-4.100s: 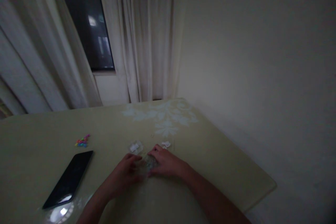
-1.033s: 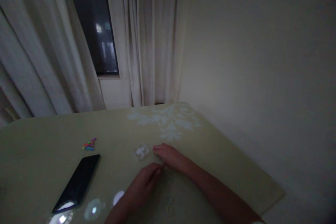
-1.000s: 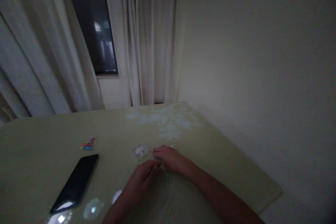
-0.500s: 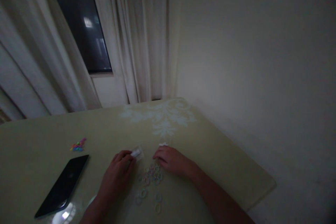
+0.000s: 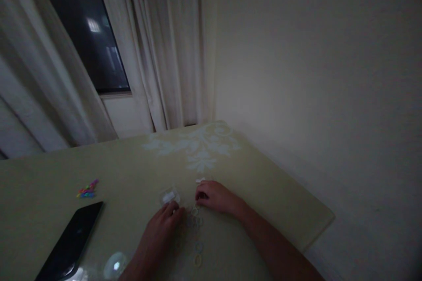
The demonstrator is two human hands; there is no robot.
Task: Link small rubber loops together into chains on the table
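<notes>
Several small pale rings (image 5: 195,221) lie in a loose pile on the table, with a couple more nearer the front edge. My left hand (image 5: 165,224) is at the left side of the pile, its fingers bent and close together; what they hold, if anything, is too small to name. Just beyond its fingertips lies a clear packet with a white label (image 5: 169,196). My right hand (image 5: 212,195) is at the pile's far right, thumb and index finger curled together over a ring's edge. Behind it a small white piece (image 5: 200,180) shows partly.
A black phone or tablet (image 5: 70,241) lies at the left. Beyond it sits a small heap of colourful pieces (image 5: 87,189). A round shiny clear object (image 5: 115,265) is beside my left forearm. Curtains (image 5: 171,44) and a wall (image 5: 303,70) border the table (image 5: 263,184).
My left hand has moved right and nearer, off the clear packet and over the left part of the rings. My right hand's fingers have curled more. The camera view has shifted slightly.
</notes>
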